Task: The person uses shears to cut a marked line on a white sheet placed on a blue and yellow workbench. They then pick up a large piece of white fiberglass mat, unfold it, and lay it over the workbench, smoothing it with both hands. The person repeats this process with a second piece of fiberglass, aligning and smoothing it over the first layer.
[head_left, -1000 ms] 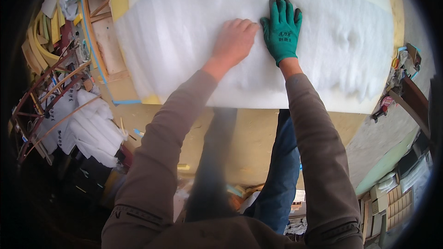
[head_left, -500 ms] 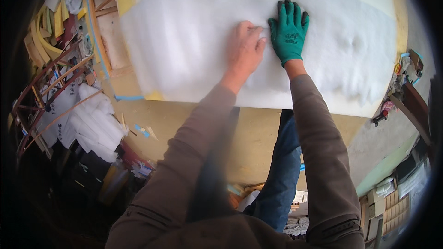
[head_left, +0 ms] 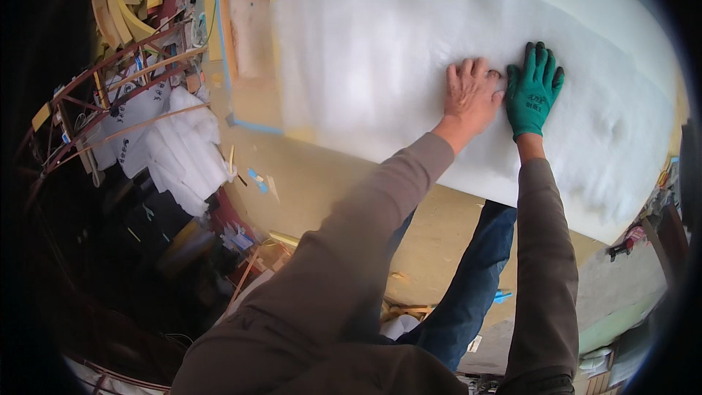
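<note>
A wide sheet of fluffy white wadding lies over a smooth, pale padded panel. My bare left hand rests near the sheet's middle, fingers bent; its thumb and forefinger close on a bit of the wadding, though the fingertips are partly hidden. Just right of it, my right hand, in a green glove with dark fingertips, lies flat on the wadding with its fingers stretched out. A small gap separates the two hands. Shallow dents mark the wadding to the right of the glove.
A yellowish board extends under the panel toward me, with blue tape along its left. Foam strips, a dark red metal frame and crumpled white sheeting crowd the left. Odds and ends lie at the far right.
The view has shifted, so the panel and both hands appear farther right and lower. My left fingers are more spread over the wadding; the gloved right hand stays flat.
</note>
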A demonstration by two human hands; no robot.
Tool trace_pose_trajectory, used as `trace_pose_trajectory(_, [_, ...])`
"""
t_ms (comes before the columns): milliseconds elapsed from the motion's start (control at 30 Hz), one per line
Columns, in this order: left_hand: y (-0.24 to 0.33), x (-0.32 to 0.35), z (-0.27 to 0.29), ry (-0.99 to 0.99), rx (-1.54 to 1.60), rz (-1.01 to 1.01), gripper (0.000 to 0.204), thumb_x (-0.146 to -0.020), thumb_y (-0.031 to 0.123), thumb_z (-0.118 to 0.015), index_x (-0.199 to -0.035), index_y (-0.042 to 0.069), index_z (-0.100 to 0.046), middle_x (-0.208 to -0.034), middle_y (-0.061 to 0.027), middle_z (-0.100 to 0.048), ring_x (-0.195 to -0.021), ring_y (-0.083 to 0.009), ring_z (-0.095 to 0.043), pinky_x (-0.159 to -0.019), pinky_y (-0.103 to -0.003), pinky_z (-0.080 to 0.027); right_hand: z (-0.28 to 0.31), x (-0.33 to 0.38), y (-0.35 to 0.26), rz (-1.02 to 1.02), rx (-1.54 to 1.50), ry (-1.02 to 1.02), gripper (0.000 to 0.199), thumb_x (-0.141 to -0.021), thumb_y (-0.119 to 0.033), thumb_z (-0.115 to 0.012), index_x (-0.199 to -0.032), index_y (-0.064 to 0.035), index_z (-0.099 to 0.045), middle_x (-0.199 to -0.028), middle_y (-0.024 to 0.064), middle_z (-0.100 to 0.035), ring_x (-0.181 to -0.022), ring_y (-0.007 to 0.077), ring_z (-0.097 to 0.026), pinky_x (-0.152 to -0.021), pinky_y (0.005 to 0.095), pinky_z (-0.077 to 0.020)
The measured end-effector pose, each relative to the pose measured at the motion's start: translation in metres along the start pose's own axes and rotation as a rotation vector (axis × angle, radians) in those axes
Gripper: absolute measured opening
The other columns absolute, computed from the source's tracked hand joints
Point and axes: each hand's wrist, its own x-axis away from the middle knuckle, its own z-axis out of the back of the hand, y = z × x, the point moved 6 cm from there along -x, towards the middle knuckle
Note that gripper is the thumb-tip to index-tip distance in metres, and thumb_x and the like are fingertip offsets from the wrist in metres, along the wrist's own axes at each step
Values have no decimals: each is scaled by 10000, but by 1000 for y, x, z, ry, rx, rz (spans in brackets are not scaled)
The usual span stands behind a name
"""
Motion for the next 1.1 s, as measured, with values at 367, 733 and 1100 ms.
trace_pose_trajectory(367, [0, -16, -15, -65, -84, 50, 212, -930, 291, -689, -988, 134, -819, -1243, -59, -577, -1230, -277, -478, -1040, -474, -353, 0, 1, -2, 6, 19, -41, 645, -1063, -375, -588, -1627, -100, -437, -1687, 114, -433, -1564, 349, -362, -1293, 581, -188])
trace_pose_trajectory(733, [-4, -6, -1, 45, 71, -122, 253, -924, 286, -722, -1066, 83, -772, -1242, -87, -574, -1252, -303, -483, -1006, -521, -378, -3, 1, 4, 53, 36, -3, 697, -1038, -430, -573, -1617, -66, -439, -1673, 183, -426, -1559, 379, -351, -1303, 593, -151])
trace_pose_trajectory(1100, [-67, 145, 83, -3, 392, -261, 287, -917, 87, -687, -1200, 46, -716, -1349, -144, -631, -1341, -386, -538, -1137, -537, -430, 46, -10, 6, -90, -251, -50, 584, -1103, -390, -540, -1565, -39, -478, -1647, 188, -448, -1533, 356, -396, -1284, 529, -228])
